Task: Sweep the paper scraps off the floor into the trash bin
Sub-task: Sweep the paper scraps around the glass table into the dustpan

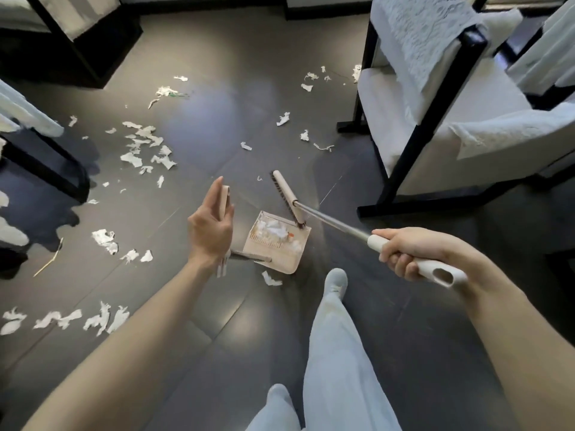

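Dustpan [275, 241] sits on the dark floor [236, 98] just ahead of the person's feet, mouth turned away from them toward the broom; a small heap of white scraps already lies inside it. Its long handle [224, 197] rises toward the camera and is steadied by the left hand [211, 227], which keeps the pan from sliding while paper is pushed in. That hand is held palm-in, wrist bent up, fingers extended and loosely laid along the flat grip at the handle's top; whether the thumb wraps behind it I cannot tell. Right hand [407, 253] is clenched around the white grip of the broom [289, 197], knuckles down, forearm coming in from the lower right. The metal shaft slants down and left so the brush head stands on edge at the pan's far lip, bristles touching or just beside the rim, a pose that suits dragging scraps inward. Most paper scraps [146, 147] are still loose: a thick scatter on the left, a row near the lower left edge, a few pieces near the white chair [435, 119] at right, one piece just behind the pan by the foot. No trash bin is in view. Judgement: early in the job, first load only partly gathered.
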Motion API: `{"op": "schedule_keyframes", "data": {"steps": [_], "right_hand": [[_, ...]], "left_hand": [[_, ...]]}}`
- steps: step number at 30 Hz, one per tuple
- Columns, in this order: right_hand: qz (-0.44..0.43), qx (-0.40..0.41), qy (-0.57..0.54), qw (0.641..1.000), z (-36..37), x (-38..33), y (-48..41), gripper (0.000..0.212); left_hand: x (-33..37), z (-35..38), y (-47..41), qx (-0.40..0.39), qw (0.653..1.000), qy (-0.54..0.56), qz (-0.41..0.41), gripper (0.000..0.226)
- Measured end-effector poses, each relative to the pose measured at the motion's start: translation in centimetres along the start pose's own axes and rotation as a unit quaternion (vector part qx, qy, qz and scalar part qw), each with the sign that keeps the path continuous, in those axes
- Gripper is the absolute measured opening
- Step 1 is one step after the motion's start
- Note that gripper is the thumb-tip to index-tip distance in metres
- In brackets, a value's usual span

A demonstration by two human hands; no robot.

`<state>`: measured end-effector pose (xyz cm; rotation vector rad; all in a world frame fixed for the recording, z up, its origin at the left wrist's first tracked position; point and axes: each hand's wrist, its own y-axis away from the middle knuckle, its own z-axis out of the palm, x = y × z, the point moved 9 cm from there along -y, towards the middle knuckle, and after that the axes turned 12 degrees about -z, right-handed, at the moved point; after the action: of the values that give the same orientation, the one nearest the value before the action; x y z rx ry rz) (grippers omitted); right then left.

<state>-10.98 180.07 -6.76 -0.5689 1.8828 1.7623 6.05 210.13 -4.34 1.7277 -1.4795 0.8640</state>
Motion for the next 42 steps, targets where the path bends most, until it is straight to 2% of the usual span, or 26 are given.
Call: {"op": "schedule_keyframes", "data": {"steps": [8,16,23,26,30,35,38,42], "right_hand": [[0.004,0.023,0.016,1.0,6.2,6.2,4.7,0.067],[0.003,0.012,0.098,0.995,10.1,11.0,2.7,0.07],[0.016,-0.077,0.23,0.97,15.6,13.5,0.6,0.074],[0.056,-0.124,0.179,0.974,18.5,14.5,1.8,0.063],[0.073,-0.144,0.156,0.974,18.1,12.0,3.3,0.054],[0.027,-0.14,0.18,0.973,16.1,6.3,3.7,0.05],[-0.003,-0.12,0.181,0.976,13.8,2.1,1.4,0.052],[-0.027,-0.091,0.115,0.989,9.4,-5.1,-4.8,0.064]], "left_hand": [[-6.5,-8.3,10.0,-0.006,0.997,-0.02,-0.073,0.052],[-12.7,-9.7,14.1,0.009,0.993,-0.074,-0.093,0.051],[-13.1,-9.6,12.6,0.018,0.993,-0.074,-0.092,0.052],[-12.5,-9.5,12.0,0.018,0.993,-0.082,-0.081,0.052],[-12.6,-9.4,11.0,-0.002,0.993,-0.061,-0.097,0.053],[-11.6,-10.0,7.8,0.023,0.993,-0.069,-0.093,0.054],[-10.3,-9.3,3.8,0.033,0.993,-0.068,-0.095,0.054],[-8.0,-6.5,-3.1,0.046,0.994,-0.033,-0.093,0.054]]}}
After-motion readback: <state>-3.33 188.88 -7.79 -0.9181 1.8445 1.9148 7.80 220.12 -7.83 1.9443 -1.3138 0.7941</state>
